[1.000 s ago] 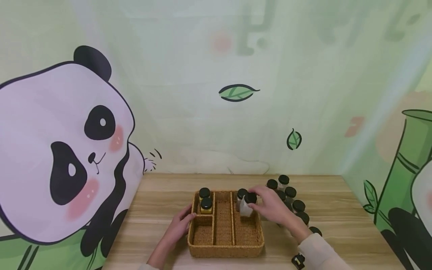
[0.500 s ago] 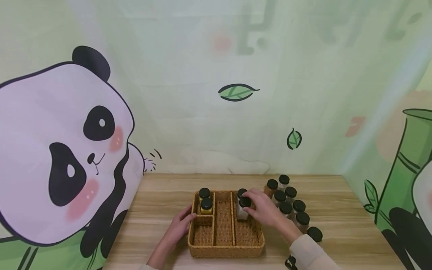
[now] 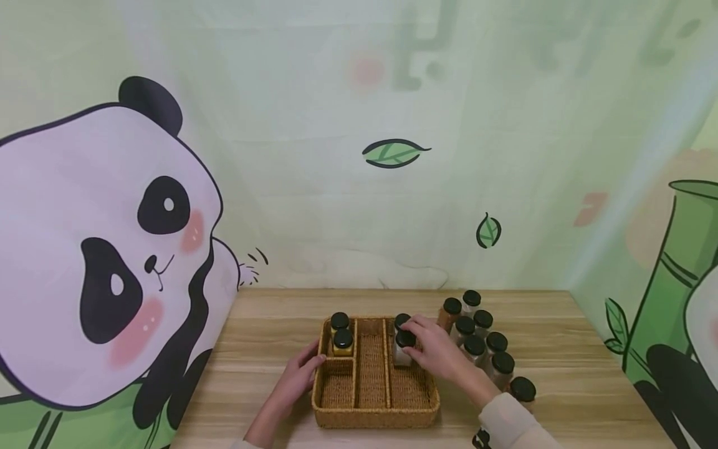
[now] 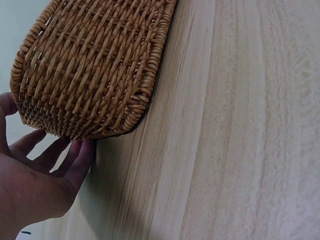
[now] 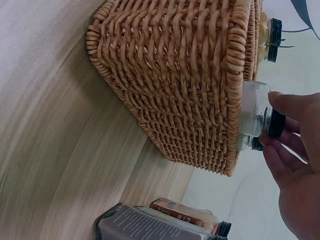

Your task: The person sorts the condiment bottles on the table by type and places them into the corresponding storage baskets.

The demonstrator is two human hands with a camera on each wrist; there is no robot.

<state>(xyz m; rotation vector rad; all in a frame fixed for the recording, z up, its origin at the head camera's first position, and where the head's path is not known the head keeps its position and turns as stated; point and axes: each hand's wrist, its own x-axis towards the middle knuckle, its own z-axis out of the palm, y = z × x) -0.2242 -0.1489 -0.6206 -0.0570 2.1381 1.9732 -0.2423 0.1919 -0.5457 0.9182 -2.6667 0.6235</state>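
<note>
A wicker basket (image 3: 376, 419) with several compartments stands on the table. Its left side is steadied by my left hand (image 3: 295, 380), whose fingers touch the outer wall in the left wrist view, with the thumb at the rim. My right hand (image 3: 440, 352) pinches the black lid of a jar with white contents (image 3: 402, 357) in the right compartment; in the right wrist view this jar (image 5: 252, 107) stands partly below the rim. Another black-lidded jar (image 3: 401, 321) is directly behind it. Two jars with yellow contents (image 3: 343, 348) occupy the back left compartment.
Several black-lidded jars (image 3: 502, 368) stand in a cluster on the table right of the basket, one with reddish-brown contents (image 3: 447, 317). A small black object (image 3: 481, 438) lies near the right sleeve. Behind the table (image 3: 269, 312) hangs a panda-printed backdrop (image 3: 314, 206).
The right hand has moved left and slightly down with the white jar, which went from tilted to upright in the right compartment. The left hand has stayed at the basket.
</note>
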